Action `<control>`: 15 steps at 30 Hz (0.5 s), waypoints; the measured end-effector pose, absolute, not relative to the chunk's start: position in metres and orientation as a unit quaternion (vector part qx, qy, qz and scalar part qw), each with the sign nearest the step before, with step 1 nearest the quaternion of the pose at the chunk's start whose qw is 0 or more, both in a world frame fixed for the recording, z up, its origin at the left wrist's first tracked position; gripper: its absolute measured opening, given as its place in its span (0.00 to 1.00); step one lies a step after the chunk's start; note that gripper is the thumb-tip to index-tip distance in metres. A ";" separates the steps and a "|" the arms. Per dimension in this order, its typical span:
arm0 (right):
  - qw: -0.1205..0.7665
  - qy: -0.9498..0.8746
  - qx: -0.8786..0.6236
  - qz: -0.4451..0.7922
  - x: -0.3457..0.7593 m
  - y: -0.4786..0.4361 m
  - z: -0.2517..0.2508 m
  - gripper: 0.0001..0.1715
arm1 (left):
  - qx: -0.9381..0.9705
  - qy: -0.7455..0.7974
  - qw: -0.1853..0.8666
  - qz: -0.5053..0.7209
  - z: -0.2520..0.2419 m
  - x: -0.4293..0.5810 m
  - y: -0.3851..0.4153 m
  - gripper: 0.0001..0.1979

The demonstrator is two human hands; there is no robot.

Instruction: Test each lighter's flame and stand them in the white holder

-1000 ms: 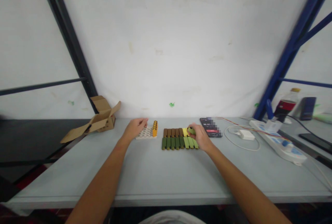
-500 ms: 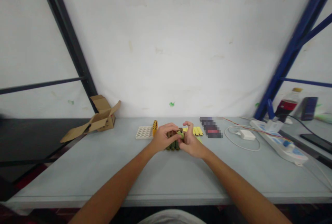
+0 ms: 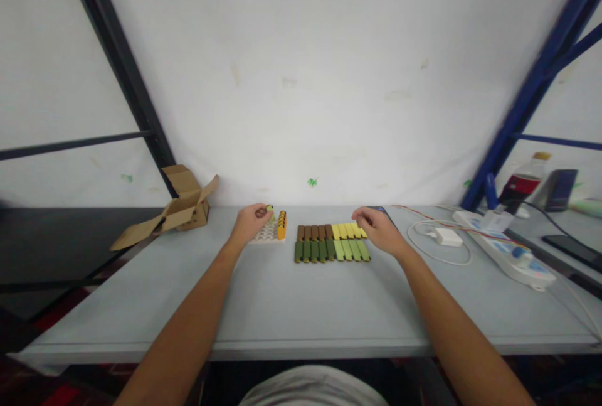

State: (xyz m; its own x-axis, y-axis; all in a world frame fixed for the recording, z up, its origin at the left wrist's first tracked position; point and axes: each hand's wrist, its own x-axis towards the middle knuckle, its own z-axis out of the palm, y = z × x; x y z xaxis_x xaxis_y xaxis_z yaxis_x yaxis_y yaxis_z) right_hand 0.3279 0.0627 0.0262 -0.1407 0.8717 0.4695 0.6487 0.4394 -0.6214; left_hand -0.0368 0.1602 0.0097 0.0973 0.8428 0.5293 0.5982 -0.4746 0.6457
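Note:
My left hand [image 3: 250, 223] pinches a small yellow-green stick with a dark end [image 3: 269, 211] over the white tray with round holes [image 3: 269, 235]. Along the tray's right side stands a row of orange sticks with black tops [image 3: 282, 225]. My right hand [image 3: 380, 230] hovers beside the right end of the yellow sticks [image 3: 347, 231], its fingers curled in with nothing visible in them. Brown sticks [image 3: 315, 232] lie left of the yellow ones. In front lie dark green sticks [image 3: 314, 251] and light green sticks [image 3: 352, 250], side by side in a row.
An opened cardboard box [image 3: 185, 208] sits at the back left. A dark flat object [image 3: 388, 212] is partly hidden behind my right hand. To the right are a white charger with its cable [image 3: 448, 236], a power strip [image 3: 510, 258], a drink bottle [image 3: 522, 183] and a phone [image 3: 571, 250].
My hands have parted from the middle. The left carried the yellow-green stick left to the tray. The right moved right, and the rows of sticks beneath are now uncovered.

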 end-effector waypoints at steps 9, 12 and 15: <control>0.368 -0.748 -0.539 0.122 0.343 0.060 0.036 0.16 | 0.744 0.510 0.151 0.405 0.008 -0.029 0.159 0.18; 0.305 -0.772 -0.534 0.156 0.356 0.055 0.038 0.14 | 0.752 0.502 0.155 0.397 0.006 -0.030 0.161 0.20; 0.265 -0.803 -0.504 0.175 0.366 0.051 0.032 0.12 | 0.759 0.494 0.157 0.393 0.006 -0.029 0.161 0.21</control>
